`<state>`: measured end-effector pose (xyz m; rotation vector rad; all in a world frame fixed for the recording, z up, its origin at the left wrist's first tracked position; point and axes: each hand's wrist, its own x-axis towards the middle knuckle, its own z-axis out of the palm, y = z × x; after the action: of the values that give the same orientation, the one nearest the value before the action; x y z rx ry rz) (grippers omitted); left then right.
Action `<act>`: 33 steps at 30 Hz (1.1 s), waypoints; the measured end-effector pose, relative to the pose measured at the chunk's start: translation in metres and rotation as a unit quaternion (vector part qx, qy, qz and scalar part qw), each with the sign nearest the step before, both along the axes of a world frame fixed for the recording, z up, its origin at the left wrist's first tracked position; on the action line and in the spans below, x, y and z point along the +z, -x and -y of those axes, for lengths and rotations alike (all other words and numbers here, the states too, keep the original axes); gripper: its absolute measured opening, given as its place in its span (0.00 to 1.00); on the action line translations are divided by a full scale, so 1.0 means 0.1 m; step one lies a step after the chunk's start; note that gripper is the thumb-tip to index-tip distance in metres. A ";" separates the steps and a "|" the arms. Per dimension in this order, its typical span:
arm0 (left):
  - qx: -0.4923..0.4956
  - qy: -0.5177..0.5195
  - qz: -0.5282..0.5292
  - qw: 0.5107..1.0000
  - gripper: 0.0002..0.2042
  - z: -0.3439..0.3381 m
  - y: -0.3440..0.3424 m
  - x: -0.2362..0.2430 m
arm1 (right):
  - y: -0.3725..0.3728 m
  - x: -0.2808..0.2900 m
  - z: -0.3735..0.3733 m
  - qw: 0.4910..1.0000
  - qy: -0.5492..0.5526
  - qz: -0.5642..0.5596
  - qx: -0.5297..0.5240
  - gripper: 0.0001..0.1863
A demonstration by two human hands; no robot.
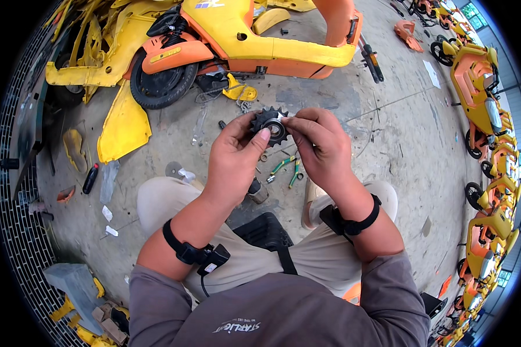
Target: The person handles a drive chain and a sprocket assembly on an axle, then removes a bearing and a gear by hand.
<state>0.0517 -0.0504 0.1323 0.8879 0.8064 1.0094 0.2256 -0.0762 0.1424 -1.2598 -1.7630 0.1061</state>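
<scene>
A dark toothed sprocket with a round metal hub is held up in front of me, over the concrete floor. My left hand grips it from the left, the thumb pressed on its face near the hub. From the right, my right hand is closed, thumb and fingertips pinching at the sprocket's right edge; whether they hold a further small part I cannot make out. Below my hands lie green-handled pliers on the floor. A dark cylindrical tool lies between my knees, partly hidden by my left forearm.
A yellow and orange scooter lies on its side ahead, its black wheel toward the left. Yellow body panels are heaped at the far left. A dark bottle lies on the left. Several scooters line the right side.
</scene>
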 end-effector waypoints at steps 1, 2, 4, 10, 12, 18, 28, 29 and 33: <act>0.001 0.000 0.000 1.000 0.18 0.00 0.00 0.00 | 0.00 0.00 0.00 1.000 0.003 -0.004 0.006 0.14; 0.002 0.000 0.001 1.000 0.18 0.00 0.00 -0.01 | 0.00 -0.01 0.00 1.000 0.006 -0.009 0.012 0.14; 0.004 0.001 -0.001 1.000 0.18 0.00 0.01 -0.02 | -0.01 0.00 0.00 0.999 0.020 -0.022 0.022 0.14; 0.012 0.009 -0.001 1.000 0.17 0.00 0.01 0.01 | 0.05 0.06 0.05 0.995 0.071 -0.075 0.020 0.13; 0.019 0.002 0.004 1.000 0.17 0.01 0.01 0.00 | 0.07 0.06 0.05 0.995 0.077 -0.069 0.011 0.13; 0.035 -0.035 -0.002 0.999 0.17 0.02 -0.01 -0.07 | 0.08 0.04 0.01 0.999 0.038 -0.016 0.021 0.12; 0.040 -0.084 -0.046 0.995 0.18 0.05 -0.02 -0.08 | 0.13 0.03 0.03 0.992 0.090 -0.079 -0.028 0.10; 0.042 -0.084 -0.042 0.995 0.18 0.06 -0.03 -0.09 | 0.14 0.04 0.04 0.992 0.090 -0.077 -0.031 0.10; 0.037 -0.085 -0.028 0.995 0.18 0.05 -0.05 -0.14 | 0.15 0.04 0.04 0.992 0.096 -0.082 -0.031 0.09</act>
<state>0.0566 -0.0554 0.1186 1.0413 0.8148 1.1345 0.2109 -0.0804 0.1467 -1.4012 -1.6001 0.3410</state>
